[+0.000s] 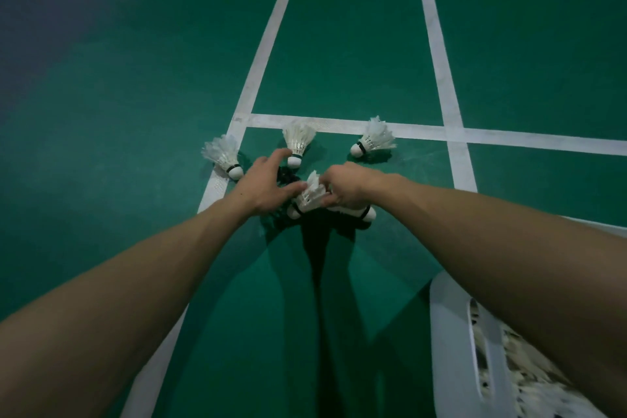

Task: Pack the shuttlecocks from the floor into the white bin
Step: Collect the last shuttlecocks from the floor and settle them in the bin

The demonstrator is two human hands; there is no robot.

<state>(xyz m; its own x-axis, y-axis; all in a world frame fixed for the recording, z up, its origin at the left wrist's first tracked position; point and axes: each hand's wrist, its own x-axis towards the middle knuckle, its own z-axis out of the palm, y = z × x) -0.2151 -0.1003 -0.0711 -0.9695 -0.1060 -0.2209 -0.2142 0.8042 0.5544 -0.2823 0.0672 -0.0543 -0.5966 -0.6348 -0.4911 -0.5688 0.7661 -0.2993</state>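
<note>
Three white feather shuttlecocks lie on the green court floor: one at the left [224, 154], one in the middle [298, 142], one at the right [373, 138]. My left hand [268, 185] is spread open, its fingertips touching the cork of the middle one. My right hand [346, 188] is closed around a shuttlecock [309, 197], and a second cork [368, 213] sticks out below that hand. The white bin [451, 326] stands at the lower right under my right forearm, with several shuttlecocks visible inside.
White court lines [346, 127] cross the green floor just behind the shuttlecocks and run away ahead. Dark shadows of my arms fall on the floor between me and the shuttlecocks.
</note>
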